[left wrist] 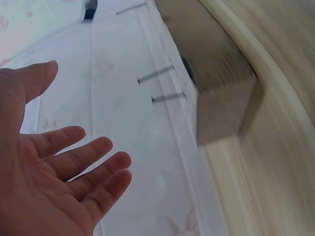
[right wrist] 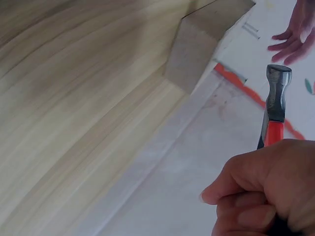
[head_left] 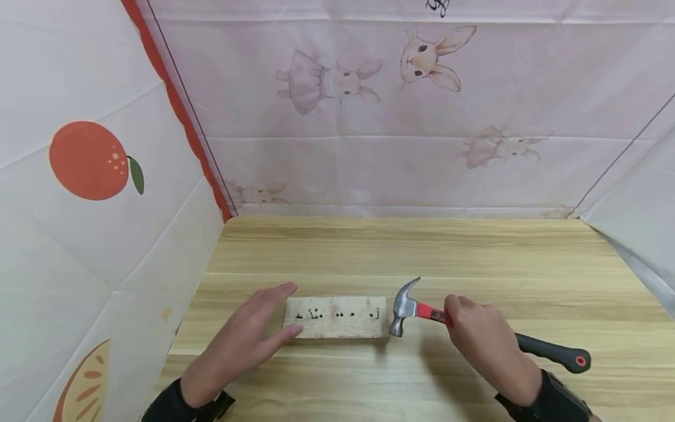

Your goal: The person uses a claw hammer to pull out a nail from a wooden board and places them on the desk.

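Note:
A pale wooden block (head_left: 343, 329) lies on the table, with dark holes or nail heads along its top. Several thin nails (left wrist: 155, 75) stand out of that face in the left wrist view. My left hand (head_left: 250, 331) hovers by the block's left end, fingers spread and holding nothing; the left wrist view shows a gap between it and the wood. My right hand (head_left: 487, 340) grips a claw hammer (head_left: 405, 308) around its red and black handle. The steel head is just off the block's right end, claw pointing away from me, and appears above the table.
The wood-grain table (head_left: 411, 246) extends around the block on all sides. Behind it hangs a pinkish cloth (head_left: 237, 76) printed with rabbits. A white sheet with fruit prints (head_left: 47, 246) closes the left side, and another pale sheet (head_left: 633, 205) the right.

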